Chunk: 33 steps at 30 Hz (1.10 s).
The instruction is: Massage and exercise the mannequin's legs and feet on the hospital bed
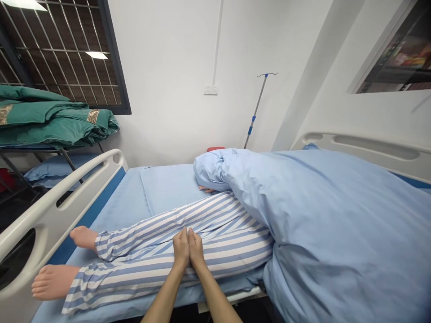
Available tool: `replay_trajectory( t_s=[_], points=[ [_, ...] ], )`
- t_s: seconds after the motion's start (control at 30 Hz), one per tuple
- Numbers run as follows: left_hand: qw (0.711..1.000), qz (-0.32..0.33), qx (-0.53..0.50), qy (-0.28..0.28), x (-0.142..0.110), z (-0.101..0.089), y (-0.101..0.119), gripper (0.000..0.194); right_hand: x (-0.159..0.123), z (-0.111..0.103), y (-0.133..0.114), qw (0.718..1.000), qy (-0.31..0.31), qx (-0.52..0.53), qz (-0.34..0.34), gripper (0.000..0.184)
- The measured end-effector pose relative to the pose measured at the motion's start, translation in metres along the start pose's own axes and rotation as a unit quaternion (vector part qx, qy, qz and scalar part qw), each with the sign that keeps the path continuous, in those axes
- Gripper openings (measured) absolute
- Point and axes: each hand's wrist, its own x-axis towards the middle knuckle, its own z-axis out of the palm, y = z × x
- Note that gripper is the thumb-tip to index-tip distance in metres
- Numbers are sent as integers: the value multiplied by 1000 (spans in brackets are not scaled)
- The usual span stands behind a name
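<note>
My left hand [181,246] and my right hand [196,246] are side by side in the middle of the view, thumb sides together. The fingers of both are curled in, and nothing shows in them. They are over the nearer leg of the blue-and-white striped trousers [141,273], worn by a lying figure that looks like a care manikin. Whether they press on the cloth, I cannot tell. The trousers end at two bare feet [55,281] on the left. A light blue quilt [319,211] hides the upper body; some fingertips [206,189] show at its edge.
The figure lies on a bed with a light blue sheet [171,184], between a footboard [77,175] on the left and a headboard [373,146] on the right. Behind stand a drip pole [257,107] and a rack with folded green bedding [57,121] under a barred window.
</note>
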Motion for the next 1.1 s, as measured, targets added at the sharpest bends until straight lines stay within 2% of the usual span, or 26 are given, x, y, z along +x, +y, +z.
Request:
replay_trajectory(
  t_s=[0.13, 0.3, 0.4, 0.53, 0.63, 0.73, 0.83, 1.0, 1.1],
  points=[
    [997, 1, 70, -35, 0, -5, -22, 44, 1, 1, -1, 1000, 17, -4, 7, 46],
    [993, 2, 106, -46, 1, -7, -22, 47, 5, -1, -7, 999, 6, -46, -1, 47],
    [991, 11, 117, -62, 1, -8, -20, 47, 5, -8, -18, 990, -21, -134, -47, 47],
    [985, 34, 127, -113, 2, -10, -26, 45, 0, -22, -26, 960, -54, -248, -119, 43],
    [978, 63, 138, -146, 3, -12, -32, 44, -3, -30, -17, 965, -52, -231, -112, 45],
    [974, 64, 139, -170, 3, -13, -33, 43, -3, -32, -7, 978, -44, -180, -99, 45],
    [985, 35, 98, -135, 4, -6, -23, 43, -2, -32, -4, 986, -32, -138, -90, 46],
    [995, -37, -56, -75, 1, 21, -2, 45, 1, -36, -9, 997, -3, -53, -64, 50],
    [996, -51, -56, -37, -7, 31, -4, 46, 1, -38, -9, 998, 31, -29, -44, 50]
  ],
)
